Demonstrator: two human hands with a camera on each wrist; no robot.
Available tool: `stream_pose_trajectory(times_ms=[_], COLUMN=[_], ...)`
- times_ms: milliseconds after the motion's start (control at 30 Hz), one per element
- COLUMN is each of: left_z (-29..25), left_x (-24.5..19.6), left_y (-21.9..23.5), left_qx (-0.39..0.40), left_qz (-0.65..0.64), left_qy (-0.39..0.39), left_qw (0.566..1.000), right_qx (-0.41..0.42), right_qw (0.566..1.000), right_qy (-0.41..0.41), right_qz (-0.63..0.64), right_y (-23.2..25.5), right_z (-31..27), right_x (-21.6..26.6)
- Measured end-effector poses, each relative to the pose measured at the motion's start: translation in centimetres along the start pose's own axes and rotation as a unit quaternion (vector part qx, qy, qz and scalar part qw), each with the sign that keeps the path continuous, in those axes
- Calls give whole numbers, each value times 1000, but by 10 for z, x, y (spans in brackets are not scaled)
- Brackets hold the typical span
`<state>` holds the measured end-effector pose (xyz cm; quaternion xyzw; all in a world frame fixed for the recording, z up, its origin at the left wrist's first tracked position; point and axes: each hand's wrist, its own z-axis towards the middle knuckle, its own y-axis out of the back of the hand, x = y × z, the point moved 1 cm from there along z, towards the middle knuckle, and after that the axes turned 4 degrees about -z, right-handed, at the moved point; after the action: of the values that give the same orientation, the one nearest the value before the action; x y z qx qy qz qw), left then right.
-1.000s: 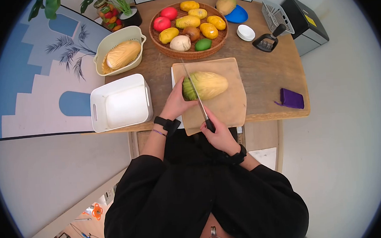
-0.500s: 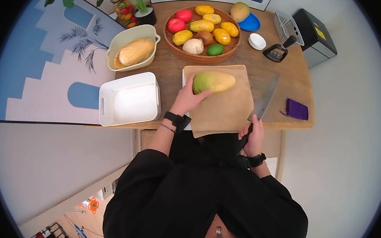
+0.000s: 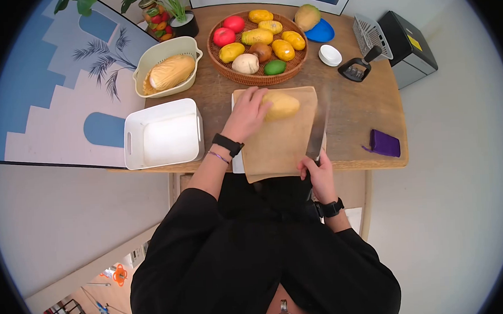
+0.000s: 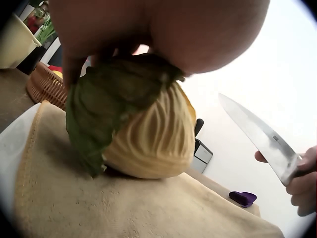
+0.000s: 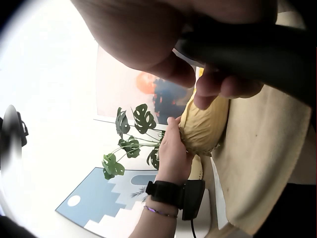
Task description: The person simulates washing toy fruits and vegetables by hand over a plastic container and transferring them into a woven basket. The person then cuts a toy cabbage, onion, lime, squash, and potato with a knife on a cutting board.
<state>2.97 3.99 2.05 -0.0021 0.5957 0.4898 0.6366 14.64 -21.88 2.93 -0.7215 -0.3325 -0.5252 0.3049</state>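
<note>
A pale yellow napa cabbage (image 3: 284,106) lies on a tan cloth-like mat (image 3: 277,150). My left hand (image 3: 247,116) grips its left end, hiding most of the green part in the head view. From the left wrist, a dark green outer leaf (image 4: 111,101) shows under the fingers, draped over the ribbed pale body. To the right of the cabbage and apart from it, my right hand (image 3: 321,179) holds a kitchen knife (image 3: 318,128) by its black handle (image 5: 247,57), blade pointing up and away from me.
Left of the mat stand a white bin (image 3: 162,133) and a cream basket (image 3: 194,42) holding another pale cabbage. A wicker tray (image 3: 241,78) of fruit and vegetables sits behind. To the right are a purple pouch (image 3: 384,142), a black-handled tool (image 3: 356,69) and a small white bowl (image 3: 330,55).
The knife has come off the cabbage, swung out to the right, then drifted slightly back. My left hand has shifted over the cabbage's green end, covering more of it.
</note>
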Motion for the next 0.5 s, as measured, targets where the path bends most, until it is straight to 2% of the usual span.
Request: stream_pose_trajectory(times_ms=[67, 100, 133, 167, 200, 267, 333, 400, 433, 467, 500], left_z=[0, 0, 3, 7, 10, 11, 14, 9, 5, -2, -7], left_x=[-5, -11, -14, -14, -14, -15, -16, -15, -12, -5, -7], left_y=[1, 4, 9, 14, 16, 19, 22, 24, 22, 17, 17], left_qx=[28, 57, 57, 92, 127, 99, 72, 37, 39, 20, 0], left_qz=[39, 79, 79, 68, 58, 27, -3, -180, -180, -302, -418], left_qy=[-10, -19, -19, 9, 37, 65, 87, 194, 193, 210, 224], left_qw=[999, 995, 995, 993, 989, 993, 994, 964, 964, 930, 880], right_qx=[4, 3, -9, -21, -21, -38, -51, -66, -77, -86, -86], right_qw=[996, 996, 989, 976, 976, 916, 915, 913, 918, 921, 921], right_qy=[-56, -55, -42, -29, -29, 125, 152, 176, 138, 100, 100], right_qz=[-70, -71, -143, -213, -213, -379, -370, -361, -364, -365, -366], right_y=[-1, 1, 3, 5, 9, 17, 15, 13, 12, 12, 13], right_z=[-6, -9, -11, -14, -16, -20, -25, -30, -33, -34, -35], right_x=[7, 5, 1, -4, -10, -18, -8, 5, 12, 17, 20])
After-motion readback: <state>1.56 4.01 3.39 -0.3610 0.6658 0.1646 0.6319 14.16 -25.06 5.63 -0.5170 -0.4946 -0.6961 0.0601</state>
